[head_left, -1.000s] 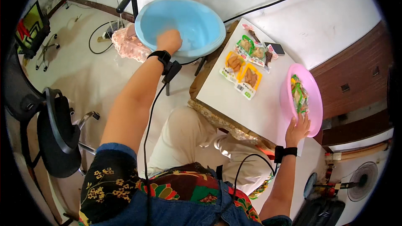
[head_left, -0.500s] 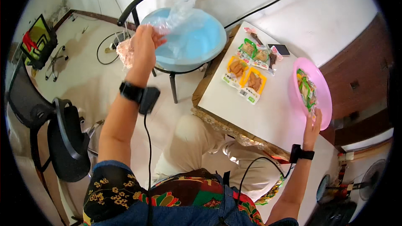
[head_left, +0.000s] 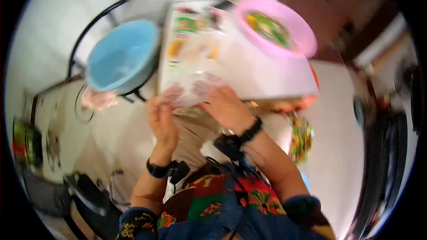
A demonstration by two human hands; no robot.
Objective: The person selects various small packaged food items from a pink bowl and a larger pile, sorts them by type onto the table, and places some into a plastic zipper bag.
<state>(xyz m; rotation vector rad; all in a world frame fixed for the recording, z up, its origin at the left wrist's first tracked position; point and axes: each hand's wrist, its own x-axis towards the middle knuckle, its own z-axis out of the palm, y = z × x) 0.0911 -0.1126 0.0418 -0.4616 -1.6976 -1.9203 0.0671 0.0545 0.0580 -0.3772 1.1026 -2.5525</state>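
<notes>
A clear plastic bag is stretched between my two hands at the near left edge of the white tabletop. My left hand grips the bag's left side, fingers closed. My right hand holds its right side; those fingers show blurred through the plastic. Beyond the bag lie snack packets, some with green trim and some yellow-orange, partly seen through the film. A pink basin at the table's far right holds several green and yellow packets.
To the left, a light blue basin rests on a black-framed chair, with a pale pink bundle below it. A black office chair is at the lower left. A colourful bag hangs by the table's near side.
My left hand has brought the plastic bag from the blue basin to the table. My right hand has left the pink basin and taken hold of the bag. The view has turned.
</notes>
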